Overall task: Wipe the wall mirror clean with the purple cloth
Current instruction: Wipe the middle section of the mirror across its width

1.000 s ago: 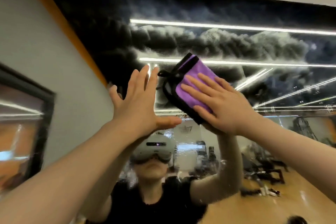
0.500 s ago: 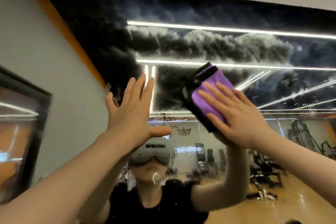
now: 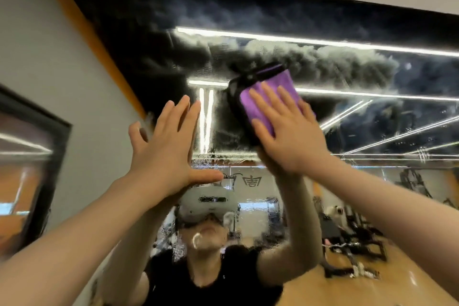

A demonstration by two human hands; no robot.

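Mirror point(image 3: 372, 32): glossy glass, cloudy white smears and droplets. Cloth point(image 3: 263, 104): purple plush, folded into a rectangle, black trim, at 1 o'clock from centre. Right hand point(image 3: 288, 136) presses it flat on the glass, fingers straight, slightly spread. Left hand point(image 3: 166, 149) at 9 o'clock of it, palm flat on the mirror, fingers together, thumb out.

Covering the lower right part of the purple cloth point(image 3: 262, 104) under the right hand point(image 3: 290, 131). Blocking part of the wall mirror point(image 3: 347, 67) behind the left hand point(image 3: 164, 151). Running off the frame's right and bottom edges. Blurring the reflected gym equipment point(image 3: 352, 236) behind smeared foam.
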